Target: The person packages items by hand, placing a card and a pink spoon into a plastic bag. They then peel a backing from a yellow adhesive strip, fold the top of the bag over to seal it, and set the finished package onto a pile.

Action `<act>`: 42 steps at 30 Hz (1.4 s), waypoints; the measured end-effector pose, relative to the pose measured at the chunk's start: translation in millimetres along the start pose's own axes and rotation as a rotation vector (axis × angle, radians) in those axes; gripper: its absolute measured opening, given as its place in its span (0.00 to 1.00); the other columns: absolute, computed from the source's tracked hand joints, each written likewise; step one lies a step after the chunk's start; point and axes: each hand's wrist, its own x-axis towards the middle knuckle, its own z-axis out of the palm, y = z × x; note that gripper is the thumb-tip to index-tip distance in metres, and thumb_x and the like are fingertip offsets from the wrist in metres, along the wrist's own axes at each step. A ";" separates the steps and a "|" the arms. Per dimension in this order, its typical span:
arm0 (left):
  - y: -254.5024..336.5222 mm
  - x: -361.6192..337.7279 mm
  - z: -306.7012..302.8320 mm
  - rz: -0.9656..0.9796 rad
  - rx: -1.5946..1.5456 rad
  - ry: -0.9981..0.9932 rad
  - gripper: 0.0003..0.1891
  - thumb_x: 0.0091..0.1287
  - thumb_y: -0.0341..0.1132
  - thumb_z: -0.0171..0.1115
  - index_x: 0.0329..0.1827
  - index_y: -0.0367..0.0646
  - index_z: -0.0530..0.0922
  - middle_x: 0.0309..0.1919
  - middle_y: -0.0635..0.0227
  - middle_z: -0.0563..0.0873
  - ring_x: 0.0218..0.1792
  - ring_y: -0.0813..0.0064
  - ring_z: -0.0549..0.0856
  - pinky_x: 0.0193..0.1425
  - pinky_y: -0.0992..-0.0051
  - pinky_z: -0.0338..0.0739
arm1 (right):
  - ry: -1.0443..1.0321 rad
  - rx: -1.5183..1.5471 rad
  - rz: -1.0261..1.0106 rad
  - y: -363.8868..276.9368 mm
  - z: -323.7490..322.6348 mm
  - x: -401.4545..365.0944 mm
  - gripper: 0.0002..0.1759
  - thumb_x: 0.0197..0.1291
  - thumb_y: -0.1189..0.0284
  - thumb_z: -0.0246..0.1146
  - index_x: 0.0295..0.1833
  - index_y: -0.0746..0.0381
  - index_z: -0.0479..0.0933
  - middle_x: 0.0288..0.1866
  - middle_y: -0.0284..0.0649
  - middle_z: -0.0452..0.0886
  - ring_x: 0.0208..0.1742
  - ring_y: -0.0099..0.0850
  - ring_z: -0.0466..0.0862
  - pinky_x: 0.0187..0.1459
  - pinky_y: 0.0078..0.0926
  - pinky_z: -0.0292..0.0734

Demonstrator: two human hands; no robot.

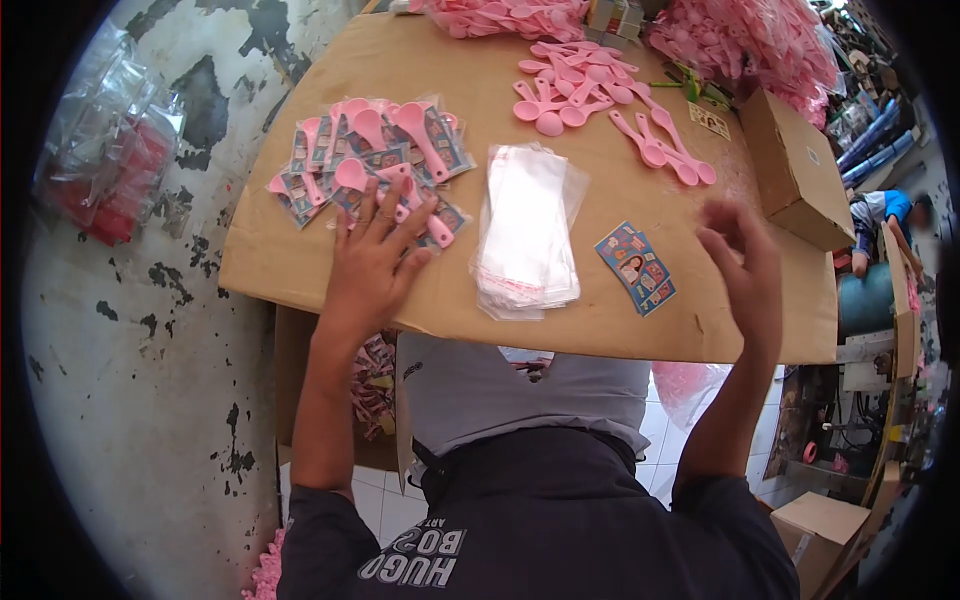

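My left hand (375,265) lies with spread fingers on the near edge of a pile of bagged pink spoons with printed cards (368,128). My right hand (738,245) is raised over the right part of the table, its fingers curled and blurred; nothing can be made out in it. Between the hands lies a stack of clear plastic bags (527,230). Just left of my right hand are a few blue printed cards (637,268). Farther back, loose pink spoons (575,85) form a heap, with several more spoons (660,145) nearer to me.
The cardboard-covered table (440,300) has large bags of pink spoons (745,45) at its back. An open cardboard box (797,170) stands at the right edge. Clear bags (110,140) hang on the left wall. Another person (880,215) is at the far right.
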 end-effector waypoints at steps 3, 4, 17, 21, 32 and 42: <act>-24.2 4.2 -3.1 0.045 0.030 -0.031 0.24 0.77 0.44 0.58 0.76 0.65 0.76 0.84 0.64 0.62 0.86 0.53 0.55 0.85 0.40 0.42 | 0.321 -0.759 -0.009 8.8 0.0 -0.8 0.14 0.70 0.71 0.67 0.55 0.67 0.79 0.51 0.48 0.84 0.52 0.45 0.83 0.57 0.40 0.77; -30.6 4.9 -5.6 0.049 0.030 -0.031 0.23 0.77 0.44 0.58 0.75 0.64 0.78 0.84 0.65 0.63 0.86 0.53 0.55 0.85 0.40 0.42 | 0.368 -0.608 0.022 10.1 -0.6 -0.5 0.14 0.70 0.69 0.66 0.55 0.66 0.79 0.52 0.50 0.83 0.55 0.48 0.81 0.59 0.43 0.76; 6.7 20.3 -12.7 0.081 -0.409 0.238 0.15 0.70 0.39 0.68 0.54 0.40 0.86 0.57 0.56 0.85 0.61 0.57 0.81 0.67 0.59 0.73 | -0.018 -0.444 0.357 -14.3 63.1 -21.3 0.30 0.53 0.58 0.80 0.51 0.65 0.77 0.49 0.47 0.77 0.55 0.45 0.77 0.55 0.42 0.74; 58.4 40.1 6.8 -0.198 -0.606 0.134 0.19 0.65 0.44 0.77 0.42 0.36 0.84 0.30 0.63 0.84 0.34 0.68 0.83 0.41 0.66 0.79 | -0.003 -0.214 0.430 -8.3 59.1 -15.6 0.27 0.54 0.62 0.81 0.49 0.65 0.75 0.43 0.43 0.80 0.46 0.35 0.80 0.48 0.35 0.77; 58.2 52.7 27.9 -0.463 -0.812 -0.068 0.14 0.67 0.37 0.76 0.35 0.35 0.82 0.24 0.76 0.82 0.26 0.88 0.75 0.31 0.81 0.70 | 0.240 -0.005 0.398 20.2 61.6 -27.0 0.12 0.72 0.68 0.67 0.44 0.69 0.80 0.33 0.37 0.80 0.35 0.24 0.78 0.41 0.27 0.75; 58.5 33.5 32.9 -0.278 -0.752 0.366 0.13 0.79 0.37 0.64 0.45 0.34 0.87 0.33 0.74 0.83 0.32 0.89 0.73 0.35 0.81 0.66 | 0.488 0.370 0.251 26.2 62.0 -32.8 0.13 0.81 0.66 0.58 0.51 0.66 0.79 0.35 0.29 0.77 0.35 0.16 0.74 0.37 0.19 0.70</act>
